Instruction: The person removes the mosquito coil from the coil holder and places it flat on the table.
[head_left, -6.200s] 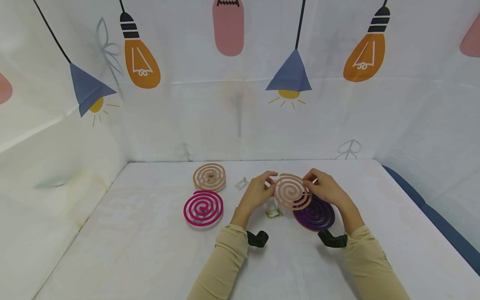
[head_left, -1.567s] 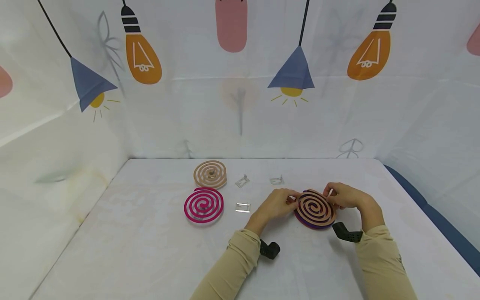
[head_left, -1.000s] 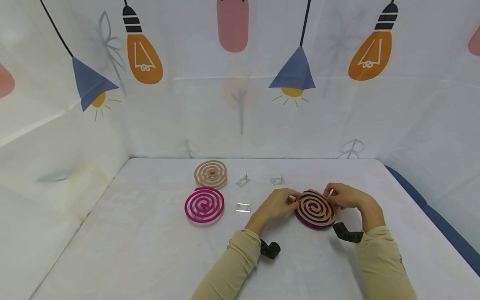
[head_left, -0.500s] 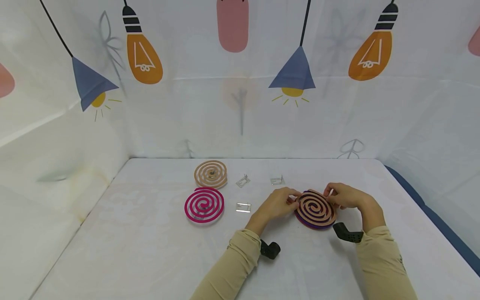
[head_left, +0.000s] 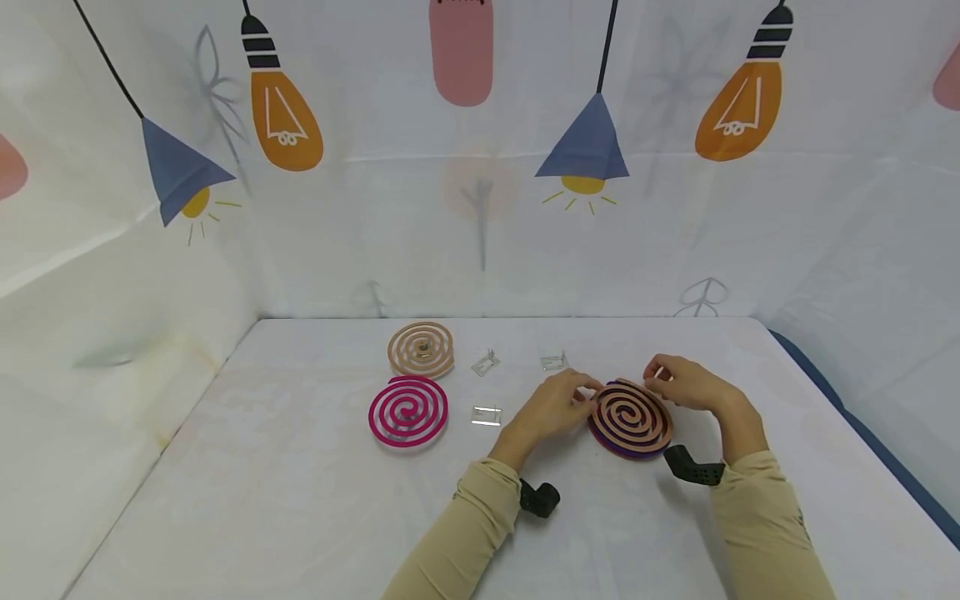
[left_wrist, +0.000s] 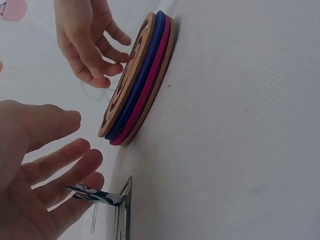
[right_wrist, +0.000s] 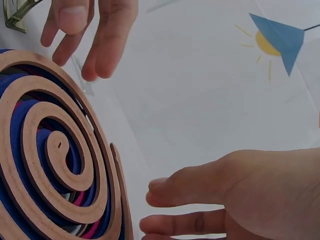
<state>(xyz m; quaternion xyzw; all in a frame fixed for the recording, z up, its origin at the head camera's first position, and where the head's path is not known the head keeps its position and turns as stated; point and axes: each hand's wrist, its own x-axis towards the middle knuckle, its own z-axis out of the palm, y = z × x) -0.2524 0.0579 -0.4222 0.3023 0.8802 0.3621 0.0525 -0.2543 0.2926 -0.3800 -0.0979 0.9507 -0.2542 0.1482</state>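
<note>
You can read no text or numbers here. A dark mark on your right sleeve stays illegible.

We are seeing matt, smooth-looking coils, a shiny metal stand, wrinkled cloth sleeves and a finely textured, matt tabletop.

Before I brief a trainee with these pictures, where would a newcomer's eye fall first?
Probably on the stack of spirals, right of centre on the table, tan on top with blue and magenta below, the left hand and right hand beside it. The bright magenta spiral further left likely comes next. High on the white backdrop, the printed orange bulbs and blue lamps stand out.
</note>
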